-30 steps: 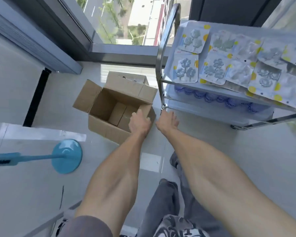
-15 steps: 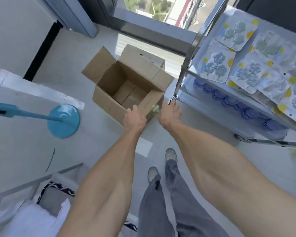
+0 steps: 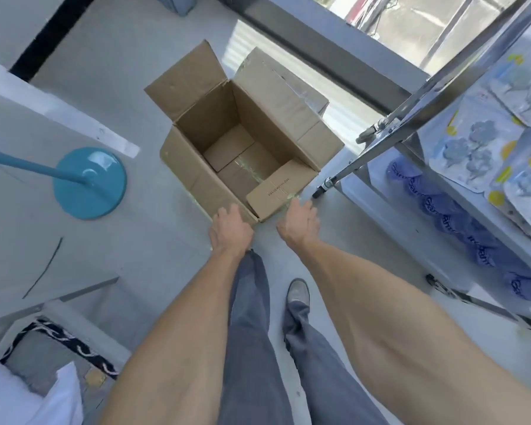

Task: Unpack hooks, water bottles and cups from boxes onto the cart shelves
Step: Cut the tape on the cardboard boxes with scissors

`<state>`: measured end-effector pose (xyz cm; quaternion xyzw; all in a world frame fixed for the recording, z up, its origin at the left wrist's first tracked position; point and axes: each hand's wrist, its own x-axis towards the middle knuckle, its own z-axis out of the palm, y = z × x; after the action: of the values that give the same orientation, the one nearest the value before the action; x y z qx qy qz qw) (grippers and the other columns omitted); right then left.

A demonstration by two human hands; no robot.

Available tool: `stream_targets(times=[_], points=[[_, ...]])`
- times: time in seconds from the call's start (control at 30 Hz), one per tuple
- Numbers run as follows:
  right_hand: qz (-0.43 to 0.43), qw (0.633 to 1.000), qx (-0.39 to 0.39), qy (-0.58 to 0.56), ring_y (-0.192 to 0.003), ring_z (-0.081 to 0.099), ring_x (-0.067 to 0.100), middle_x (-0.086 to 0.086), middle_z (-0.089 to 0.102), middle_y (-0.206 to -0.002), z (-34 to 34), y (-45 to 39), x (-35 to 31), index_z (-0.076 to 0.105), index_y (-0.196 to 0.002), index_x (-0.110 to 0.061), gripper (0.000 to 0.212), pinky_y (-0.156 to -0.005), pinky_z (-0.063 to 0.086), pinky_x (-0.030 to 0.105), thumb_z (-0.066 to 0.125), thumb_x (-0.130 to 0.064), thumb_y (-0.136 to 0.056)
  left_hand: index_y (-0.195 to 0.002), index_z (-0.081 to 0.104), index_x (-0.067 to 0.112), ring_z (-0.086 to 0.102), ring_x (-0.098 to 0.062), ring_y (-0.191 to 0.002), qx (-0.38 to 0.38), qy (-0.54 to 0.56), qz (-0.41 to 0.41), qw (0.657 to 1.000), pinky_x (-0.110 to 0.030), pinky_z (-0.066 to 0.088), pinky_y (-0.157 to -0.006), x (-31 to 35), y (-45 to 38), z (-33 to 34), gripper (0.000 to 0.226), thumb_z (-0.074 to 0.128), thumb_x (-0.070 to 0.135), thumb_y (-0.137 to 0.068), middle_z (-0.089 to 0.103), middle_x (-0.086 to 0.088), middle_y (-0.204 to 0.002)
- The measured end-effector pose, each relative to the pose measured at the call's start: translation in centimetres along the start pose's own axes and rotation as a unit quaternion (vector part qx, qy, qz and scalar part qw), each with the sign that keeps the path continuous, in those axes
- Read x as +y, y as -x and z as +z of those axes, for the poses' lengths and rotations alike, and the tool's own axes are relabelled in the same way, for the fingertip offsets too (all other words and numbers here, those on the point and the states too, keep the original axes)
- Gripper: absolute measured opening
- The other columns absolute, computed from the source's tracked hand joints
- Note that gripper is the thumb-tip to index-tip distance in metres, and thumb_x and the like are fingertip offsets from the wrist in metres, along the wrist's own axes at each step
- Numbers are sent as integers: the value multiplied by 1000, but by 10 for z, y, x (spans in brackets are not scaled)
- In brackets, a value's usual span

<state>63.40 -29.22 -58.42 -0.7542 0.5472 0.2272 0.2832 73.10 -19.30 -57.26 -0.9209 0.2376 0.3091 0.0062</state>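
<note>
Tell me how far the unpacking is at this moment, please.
Done: the cardboard box on the floor looks empty, only its taped bottom showing; hook packs lie on the cart's top shelf, blue bottle caps on the shelf below. In hand: nothing; the left hand and right hand are at the box's near corner. Left: cups, none visible.

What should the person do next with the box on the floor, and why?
Probably take hold of the box by its near corner and move it aside: it looks empty, only its taped bottom shows, and both the left hand and right hand reach toward that corner, holding nothing.
</note>
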Motion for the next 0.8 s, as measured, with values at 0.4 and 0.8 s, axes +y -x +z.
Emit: stream_targets(times=[0.4,0.8], points=[[-14,997,-38,70,-112,48,34,17,53,-120,54,-138,-64,55,-114,-8,29,-94,41,41,47,-9,-86,-109,52,10,49,-29,-109,-52,-13,17,998,-36,39,-80,-26,-166,44,22,44,7,-89,54,-13,-115],[-40,985,-83,144,-117,44,35,18,52,-123,94,-232,-80,51,-119,-8,32,-94,37,43,47,-12,-87,-110,52,10,51,-31,-110,-89,-54,72,992,-39,42,-84,-6,-264,88,24,43,3,-88,55,-15,-117]])
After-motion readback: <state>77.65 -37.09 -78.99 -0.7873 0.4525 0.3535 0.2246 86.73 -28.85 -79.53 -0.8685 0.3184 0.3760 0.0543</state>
